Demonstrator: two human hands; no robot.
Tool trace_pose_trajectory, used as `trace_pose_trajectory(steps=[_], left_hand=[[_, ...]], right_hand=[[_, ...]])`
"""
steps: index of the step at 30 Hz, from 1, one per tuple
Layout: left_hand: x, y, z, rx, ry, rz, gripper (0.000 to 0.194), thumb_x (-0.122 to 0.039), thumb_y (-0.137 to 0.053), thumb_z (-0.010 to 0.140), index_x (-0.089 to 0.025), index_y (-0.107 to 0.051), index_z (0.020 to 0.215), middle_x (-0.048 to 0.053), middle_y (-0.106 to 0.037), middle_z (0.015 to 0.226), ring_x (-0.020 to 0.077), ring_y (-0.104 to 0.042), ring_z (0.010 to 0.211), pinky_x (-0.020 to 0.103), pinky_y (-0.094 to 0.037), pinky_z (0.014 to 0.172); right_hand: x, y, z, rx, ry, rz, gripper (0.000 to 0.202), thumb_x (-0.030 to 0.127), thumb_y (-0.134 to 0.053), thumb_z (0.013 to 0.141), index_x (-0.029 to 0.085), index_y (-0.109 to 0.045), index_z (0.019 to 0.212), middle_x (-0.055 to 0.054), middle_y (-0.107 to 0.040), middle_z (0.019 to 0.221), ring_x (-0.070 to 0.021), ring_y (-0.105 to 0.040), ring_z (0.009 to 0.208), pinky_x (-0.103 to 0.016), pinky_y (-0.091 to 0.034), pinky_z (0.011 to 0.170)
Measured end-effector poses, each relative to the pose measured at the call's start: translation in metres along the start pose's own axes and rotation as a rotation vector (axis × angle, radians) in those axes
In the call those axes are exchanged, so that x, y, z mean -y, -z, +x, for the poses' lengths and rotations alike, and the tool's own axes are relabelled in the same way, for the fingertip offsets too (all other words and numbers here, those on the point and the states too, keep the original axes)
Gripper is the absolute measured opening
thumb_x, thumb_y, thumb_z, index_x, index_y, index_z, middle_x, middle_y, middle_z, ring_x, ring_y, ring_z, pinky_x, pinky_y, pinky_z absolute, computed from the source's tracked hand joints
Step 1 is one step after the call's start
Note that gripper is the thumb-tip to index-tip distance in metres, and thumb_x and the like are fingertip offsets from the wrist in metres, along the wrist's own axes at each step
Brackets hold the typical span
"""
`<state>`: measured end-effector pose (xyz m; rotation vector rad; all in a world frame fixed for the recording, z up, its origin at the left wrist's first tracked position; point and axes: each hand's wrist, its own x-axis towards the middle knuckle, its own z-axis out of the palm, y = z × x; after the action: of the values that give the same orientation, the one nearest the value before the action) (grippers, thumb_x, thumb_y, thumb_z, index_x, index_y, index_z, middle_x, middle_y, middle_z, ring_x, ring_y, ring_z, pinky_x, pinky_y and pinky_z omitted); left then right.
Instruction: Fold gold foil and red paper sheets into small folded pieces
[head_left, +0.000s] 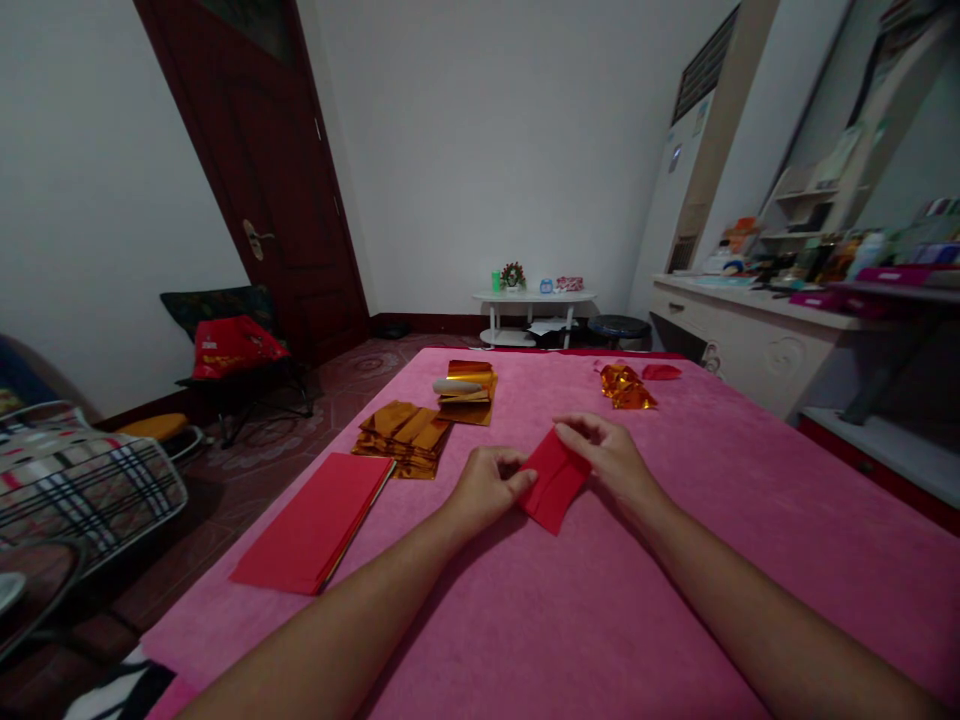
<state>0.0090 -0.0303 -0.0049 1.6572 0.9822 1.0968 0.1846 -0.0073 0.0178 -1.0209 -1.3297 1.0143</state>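
Left hand (pixel 491 487) and right hand (pixel 606 455) are both grasping one red paper (pixel 553 485) in the head view. Fingers of the left hand are pinching its left edge, and those of the right hand are pinching its upper part; so the paper is lying directly between the two hands, above the pink cloth (pixel 675 600).

About the progress, I am judging that the work on this paper is going on and is not complete: it is showing what look like creases or layers, but I cannot tell how many folds it is having. To the left of the left hand and nearer to the body, a stack of red paper (pixel 315 520) is lying flat, seemingly waiting. Beyond the left hand, a gold paper pile (pixel 405 432) and, farther, a second gold pile (pixel 474 410) are resting, both apart from the hand. Beyond the right hand, crumpled gold foil (pixel 626 388) is lying near a small red piece (pixel 661 372); whether these are finished or left over, I cannot tell.
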Motion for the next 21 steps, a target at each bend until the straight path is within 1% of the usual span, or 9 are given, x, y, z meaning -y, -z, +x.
trace_pose_trajectory(steps=[2,4,6,8,12,14,16,18,21], left_hand=[[-0.002,0.001,0.001,-0.040,0.014,-0.004,0.022,-0.031,-0.063,0.071,-0.010,-0.069,0.070,0.002,-0.061,0.061,0.0110,-0.051,0.054,0.021,-0.037,0.053],[-0.004,0.003,0.003,-0.100,0.045,-0.047,0.025,-0.033,-0.065,0.070,-0.009,-0.067,0.066,0.002,-0.059,0.058,0.0098,-0.048,0.051,0.021,-0.035,0.051],[-0.005,0.006,0.005,-0.178,0.075,-0.084,0.026,-0.035,-0.066,0.069,-0.009,-0.066,0.064,0.002,-0.059,0.057,0.0092,-0.048,0.051,0.021,-0.035,0.051],[-0.005,0.008,0.006,-0.227,0.074,-0.090,0.026,-0.034,-0.066,0.068,-0.009,-0.066,0.062,0.002,-0.059,0.057,0.0092,-0.048,0.051,0.021,-0.036,0.051],[-0.006,0.005,0.005,-0.181,0.008,-0.035,0.023,-0.032,-0.067,0.068,-0.009,-0.067,0.064,0.002,-0.059,0.057,0.0093,-0.048,0.051,0.021,-0.035,0.051],[-0.008,0.004,0.004,-0.155,0.007,-0.015,0.024,-0.032,-0.067,0.068,-0.009,-0.067,0.062,0.002,-0.059,0.055,0.0087,-0.047,0.050,0.021,-0.034,0.050],[-0.009,0.005,0.005,-0.153,0.024,-0.017,0.025,-0.034,-0.067,0.067,-0.009,-0.067,0.061,0.002,-0.058,0.054,0.0083,-0.046,0.049,0.021,-0.033,0.049],[-0.008,0.008,0.007,-0.181,0.047,-0.059,0.027,-0.035,-0.069,0.065,-0.009,-0.066,0.060,0.001,-0.058,0.053,0.0083,-0.046,0.049,0.020,-0.033,0.049],[-0.004,0.013,0.010,-0.251,0.093,-0.210,0.028,-0.036,-0.074,0.060,-0.009,-0.067,0.062,0.001,-0.060,0.055,0.0081,-0.048,0.050,0.020,-0.034,0.049]], right_hand=[[-0.001,0.003,0.002,0.074,0.009,-0.090,0.026,0.039,-0.070,0.064,0.014,-0.064,0.070,-0.001,-0.061,0.065,-0.0129,-0.053,0.058,-0.024,-0.040,0.054],[-0.004,0.006,0.002,0.062,0.008,-0.118,0.025,0.038,-0.069,0.064,0.014,-0.062,0.064,0.000,-0.058,0.060,-0.0117,-0.049,0.054,-0.023,-0.037,0.051],[-0.005,0.008,0.003,0.026,-0.005,-0.103,0.024,0.037,-0.068,0.064,0.015,-0.061,0.063,0.001,-0.057,0.058,-0.0110,-0.048,0.052,-0.023,-0.035,0.050],[-0.003,0.008,0.003,0.040,-0.007,-0.121,0.023,0.036,-0.066,0.065,0.015,-0.058,0.060,0.002,-0.055,0.055,-0.0104,-0.046,0.050,-0.023,-0.034,0.049],[0.006,0.003,0.000,0.147,0.055,-0.348,0.022,0.035,-0.066,0.065,0.015,-0.060,0.058,0.000,-0.057,0.056,-0.0117,-0.048,0.054,-0.023,-0.035,0.050],[0.010,0.000,-0.002,0.180,0.057,-0.419,0.022,0.034,-0.066,0.064,0.014,-0.062,0.058,-0.001,-0.058,0.057,-0.0124,-0.049,0.056,-0.023,-0.036,0.052],[0.010,0.000,-0.003,0.191,0.022,-0.382,0.023,0.034,-0.066,0.064,0.013,-0.061,0.056,-0.001,-0.058,0.055,-0.0118,-0.049,0.054,-0.023,-0.035,0.051],[0.007,0.002,-0.002,0.181,-0.041,-0.276,0.024,0.035,-0.067,0.064,0.014,-0.060,0.055,0.000,-0.057,0.053,-0.0104,-0.047,0.050,-0.023,-0.034,0.049],[-0.003,0.008,0.002,0.156,-0.138,-0.115,0.026,0.037,-0.070,0.061,0.014,-0.059,0.055,0.001,-0.057,0.050,-0.0101,-0.047,0.047,-0.023,-0.034,0.047]])
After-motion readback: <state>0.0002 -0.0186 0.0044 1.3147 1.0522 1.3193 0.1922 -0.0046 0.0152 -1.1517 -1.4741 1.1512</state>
